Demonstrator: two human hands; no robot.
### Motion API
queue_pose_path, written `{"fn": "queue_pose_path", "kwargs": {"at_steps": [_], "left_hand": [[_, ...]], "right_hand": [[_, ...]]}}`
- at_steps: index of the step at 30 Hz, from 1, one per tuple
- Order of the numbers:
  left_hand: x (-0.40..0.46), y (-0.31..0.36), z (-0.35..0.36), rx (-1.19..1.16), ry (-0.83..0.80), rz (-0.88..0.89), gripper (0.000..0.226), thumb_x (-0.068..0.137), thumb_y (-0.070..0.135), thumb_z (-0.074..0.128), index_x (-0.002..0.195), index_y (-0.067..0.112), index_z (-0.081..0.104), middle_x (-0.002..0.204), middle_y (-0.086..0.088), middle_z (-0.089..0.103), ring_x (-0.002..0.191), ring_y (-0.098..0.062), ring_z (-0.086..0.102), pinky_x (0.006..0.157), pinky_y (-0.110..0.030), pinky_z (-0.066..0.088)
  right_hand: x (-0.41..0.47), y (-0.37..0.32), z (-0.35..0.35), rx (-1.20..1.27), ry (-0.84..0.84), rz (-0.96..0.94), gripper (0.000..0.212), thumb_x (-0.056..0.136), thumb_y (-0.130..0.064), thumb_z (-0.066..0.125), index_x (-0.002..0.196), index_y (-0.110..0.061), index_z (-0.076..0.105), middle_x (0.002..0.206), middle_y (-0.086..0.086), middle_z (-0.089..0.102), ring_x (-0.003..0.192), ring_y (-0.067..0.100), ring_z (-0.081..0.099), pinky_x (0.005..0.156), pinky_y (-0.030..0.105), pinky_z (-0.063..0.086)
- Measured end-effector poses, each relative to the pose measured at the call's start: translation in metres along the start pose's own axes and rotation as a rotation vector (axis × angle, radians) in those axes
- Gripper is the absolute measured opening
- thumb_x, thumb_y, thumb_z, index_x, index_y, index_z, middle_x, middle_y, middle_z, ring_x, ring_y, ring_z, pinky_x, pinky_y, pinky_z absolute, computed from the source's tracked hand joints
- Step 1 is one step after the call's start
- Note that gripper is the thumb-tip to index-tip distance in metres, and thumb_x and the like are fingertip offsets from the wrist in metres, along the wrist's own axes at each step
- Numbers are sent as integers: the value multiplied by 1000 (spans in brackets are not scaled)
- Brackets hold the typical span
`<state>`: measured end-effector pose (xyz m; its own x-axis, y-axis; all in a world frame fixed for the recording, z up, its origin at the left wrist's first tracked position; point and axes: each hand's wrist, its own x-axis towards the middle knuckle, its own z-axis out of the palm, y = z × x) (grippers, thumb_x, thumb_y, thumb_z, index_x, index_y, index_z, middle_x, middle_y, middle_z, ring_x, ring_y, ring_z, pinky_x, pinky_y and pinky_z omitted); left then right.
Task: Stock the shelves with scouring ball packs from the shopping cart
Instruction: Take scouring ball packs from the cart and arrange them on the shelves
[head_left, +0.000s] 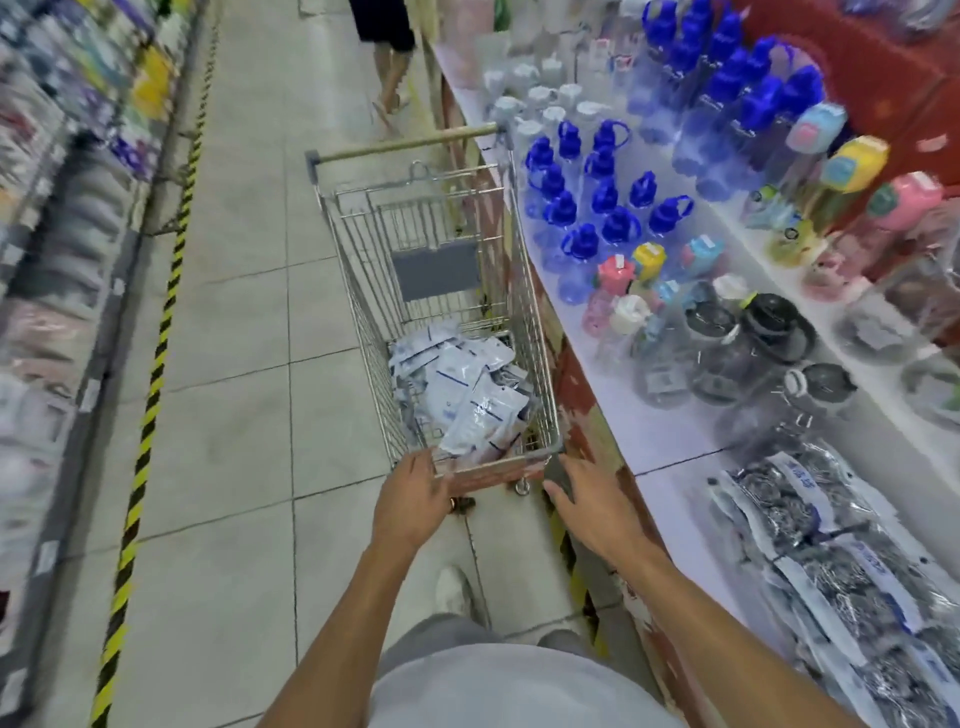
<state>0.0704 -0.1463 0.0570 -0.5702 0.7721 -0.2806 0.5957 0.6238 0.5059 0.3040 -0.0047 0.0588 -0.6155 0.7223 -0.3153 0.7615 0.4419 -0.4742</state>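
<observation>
The fingers (423, 470) of the left hand (410, 501) curl over the near rim of the shopping cart (535, 332), holding it, with a ring on one finger. The right hand (592, 506) lies just beside the cart's near right corner, its fingers (563, 493) straight and spread a little; whether they touch the rim cannot be told, since a dark blurred shape sits in front of them.

Inside the cart, heaped at the near end of the basket, lie the scouring ball packs (467, 389): white sleeves with blue printing too blurred to read. The cart's far end shows a grey flap (435, 270) and the handle bar (405, 143), facing away from the person.

To the right runs a white shelf (670, 431), its top level with the cart. On its near end lie more scouring ball packs on the shelf (831, 551), clear bags of grey steel wool with white and blue strips, cut off by the frame's edge; the writing is unreadable. Farther along stand dark-lidded jars (748, 338), coloured bottles and blue-capped bottles (587, 192).

The tiled floor (234, 415) carries a yellow and black striped line (156, 364) along the left shelving (47, 260), which is smeared by motion. Another person's legs (389, 67) stand beyond the cart, cut off at the top
</observation>
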Motion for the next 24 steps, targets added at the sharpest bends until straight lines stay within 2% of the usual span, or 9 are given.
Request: {"fn": "queue_pose_path", "kwargs": {"at_steps": [2,5,9,13,16,20,23,24], "left_hand": [[10,-17,-7,-46,2,-53,52,100,35,58,148,14,51,140,-12,59,128,-31,56,103,-41,48],[27,-42,-16,-87,-33,-101,54,102,37,57,151,16,47,142,-10,56,130,-29,54,103,-40,47],[57,-66,-24,-104,-87,-110,54,104,35,56,151,11,46,145,-13,55,134,-30,52,106,-38,43],[95,-76,-23,-94,-168,-103,55,105,33,55,152,7,44,147,-17,52,136,-32,50,106,-37,42],[128,-74,-18,-100,-222,-100,56,105,33,54,153,7,44,148,-17,52,137,-32,49,106,-37,42],[176,-67,-4,-66,-296,-95,48,103,32,57,143,6,52,140,-19,57,130,-34,53,100,-39,45],[213,-61,10,-37,-349,-124,38,101,28,60,130,5,56,126,-20,62,118,-37,58,88,-40,47],[224,-59,14,-35,-364,-137,38,101,28,61,132,6,56,127,-20,62,118,-37,59,88,-40,47]], "right_hand": [[17,-18,6,-21,-26,0,47,106,-52,46,140,-20,56,128,1,66,117,20,62,98,36,50],[42,-42,14,1,-65,49,51,105,-53,46,144,-20,55,135,1,66,119,21,64,98,41,54],[82,-68,23,74,-96,181,51,105,-53,49,140,-16,55,130,7,68,110,27,68,94,46,57],[119,-79,29,200,-90,259,48,106,-46,54,140,-12,58,134,12,67,119,30,64,94,37,51],[149,-79,35,286,-114,341,44,106,-43,55,139,-15,58,125,12,71,109,29,67,90,37,53],[201,-70,46,395,-138,449,53,105,-43,55,145,-10,55,133,13,67,117,29,64,99,38,47],[242,-65,59,482,-169,533,53,105,-42,57,144,-7,55,112,8,67,84,15,61,86,32,45],[255,-63,65,509,-183,574,54,104,-42,58,144,-6,55,111,8,66,83,14,59,85,31,45]]}}
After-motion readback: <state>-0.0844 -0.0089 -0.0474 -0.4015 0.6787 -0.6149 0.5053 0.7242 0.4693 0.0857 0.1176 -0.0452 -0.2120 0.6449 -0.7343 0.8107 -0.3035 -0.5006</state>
